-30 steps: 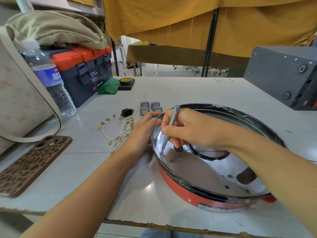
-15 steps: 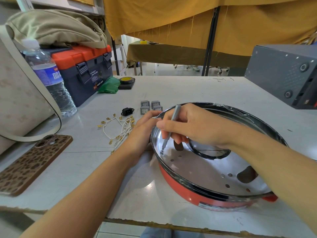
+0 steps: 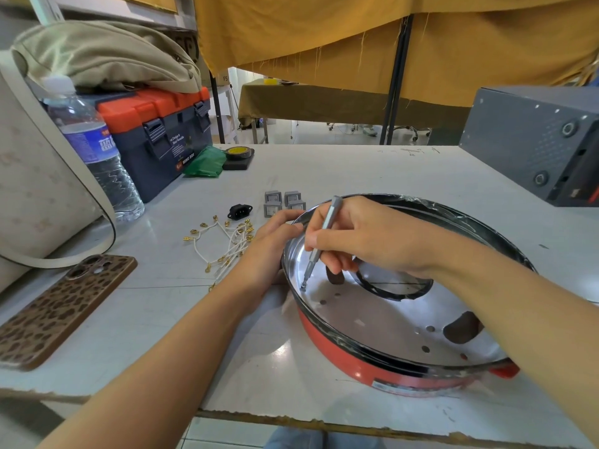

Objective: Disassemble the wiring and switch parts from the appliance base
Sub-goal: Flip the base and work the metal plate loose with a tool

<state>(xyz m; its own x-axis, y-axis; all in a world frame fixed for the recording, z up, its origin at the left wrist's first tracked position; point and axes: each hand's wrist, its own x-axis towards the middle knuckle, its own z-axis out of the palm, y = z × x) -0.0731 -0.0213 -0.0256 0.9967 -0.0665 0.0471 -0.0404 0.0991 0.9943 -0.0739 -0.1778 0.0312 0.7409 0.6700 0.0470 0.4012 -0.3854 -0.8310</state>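
appliance base (image 3: 340, 358) red-walled with shiny holed pan, sits at table's (image 3: 356, 170) near right edge | step: I judge a screw near the rim is being undone | right hand (image 3: 366, 238) pinches screwdriver (image 3: 319, 244), tip down on pan | left hand (image 3: 275, 241) grips the rim | next: keep the tip seated (slippery metal) | wires (image 3: 227, 244), switches (image 3: 284, 202) lie left, already out

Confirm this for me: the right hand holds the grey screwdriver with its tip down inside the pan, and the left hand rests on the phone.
Not quite. In the head view the left hand grips the rim of the appliance base, not the phone. The right hand does hold the grey screwdriver, tip down inside the pan.
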